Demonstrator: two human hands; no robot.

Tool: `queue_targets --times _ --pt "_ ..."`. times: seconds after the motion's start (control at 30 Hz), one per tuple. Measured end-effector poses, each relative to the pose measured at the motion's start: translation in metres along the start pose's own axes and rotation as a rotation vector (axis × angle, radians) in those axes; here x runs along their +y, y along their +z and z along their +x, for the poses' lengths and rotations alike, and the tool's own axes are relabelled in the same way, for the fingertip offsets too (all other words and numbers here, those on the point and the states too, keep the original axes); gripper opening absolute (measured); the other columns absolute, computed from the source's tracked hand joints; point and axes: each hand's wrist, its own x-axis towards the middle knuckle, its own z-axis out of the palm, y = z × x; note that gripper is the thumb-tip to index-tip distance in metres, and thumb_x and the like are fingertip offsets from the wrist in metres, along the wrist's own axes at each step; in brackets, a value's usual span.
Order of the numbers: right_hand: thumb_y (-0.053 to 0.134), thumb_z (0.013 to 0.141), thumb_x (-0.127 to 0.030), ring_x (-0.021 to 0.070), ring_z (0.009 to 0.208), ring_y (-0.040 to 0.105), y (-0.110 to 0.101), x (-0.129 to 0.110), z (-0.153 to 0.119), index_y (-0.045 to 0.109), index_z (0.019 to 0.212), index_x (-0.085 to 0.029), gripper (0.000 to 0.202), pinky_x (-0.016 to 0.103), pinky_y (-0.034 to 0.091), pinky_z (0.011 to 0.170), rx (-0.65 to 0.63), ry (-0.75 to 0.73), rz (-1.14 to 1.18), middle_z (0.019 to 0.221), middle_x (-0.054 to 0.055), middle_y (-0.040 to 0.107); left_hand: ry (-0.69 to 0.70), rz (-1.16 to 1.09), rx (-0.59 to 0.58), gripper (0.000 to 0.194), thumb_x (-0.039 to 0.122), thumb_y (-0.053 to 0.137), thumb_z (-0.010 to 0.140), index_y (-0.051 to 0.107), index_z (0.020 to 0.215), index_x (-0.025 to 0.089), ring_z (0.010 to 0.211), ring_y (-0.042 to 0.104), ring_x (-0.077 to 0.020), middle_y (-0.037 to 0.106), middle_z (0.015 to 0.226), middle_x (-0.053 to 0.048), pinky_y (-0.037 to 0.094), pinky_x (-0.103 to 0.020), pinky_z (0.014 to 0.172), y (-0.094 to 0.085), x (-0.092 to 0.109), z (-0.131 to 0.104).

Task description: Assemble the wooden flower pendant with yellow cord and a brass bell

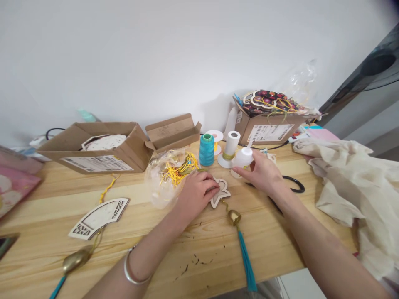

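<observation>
My left hand [199, 189], fingers curled, holds the edge of a flat star-shaped wooden piece [222, 192] on the table. A brass bell [234, 217] with a teal tassel [247, 261] hangs off that piece by a short cord and lies toward the front edge. My right hand [263, 172] is closed around a white squeeze bottle [244, 157] with a pointed nozzle, standing upright; the fingers behind it are partly hidden. Beside my left hand sits a clear plastic bag [158, 195] with yellow cords [177, 168].
Behind stand a teal thread spool [206, 151], a white spool [232, 143] and two open cardboard boxes [137, 149], [271, 128]. A fan-shaped wooden piece [99, 218] with a bell [76, 259] lies left. Cream cloth [339, 178] and a black cable [296, 182] are right.
</observation>
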Motion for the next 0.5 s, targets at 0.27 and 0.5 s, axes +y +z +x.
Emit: queue_targets --times 0.27,0.5 --pt "0.063 0.060 -0.047 0.0204 0.069 0.056 0.000 -0.002 -0.002 0.056 0.082 -0.019 0.036 0.031 0.042 0.057 0.068 -0.005 0.093 0.079 0.004 0.059 -0.084 -0.197 0.053 0.015 0.025 0.051 0.080 0.065 0.080 0.020 0.081 0.052 -0.0172 0.062 0.085 -0.004 0.040 -0.034 0.075 -0.005 0.000 -0.002" --pt "0.048 0.075 -0.053 0.0235 0.084 0.059 -0.013 -0.017 -0.017 0.051 0.101 -0.021 0.041 0.036 0.047 0.070 0.135 -0.118 0.592 0.092 0.008 0.062 -0.521 -1.036 0.265 0.012 0.028 0.061 0.073 0.062 0.074 0.016 0.067 0.052 -0.0101 0.059 0.070 0.001 0.041 -0.022 0.067 -0.018 -0.002 -0.009"
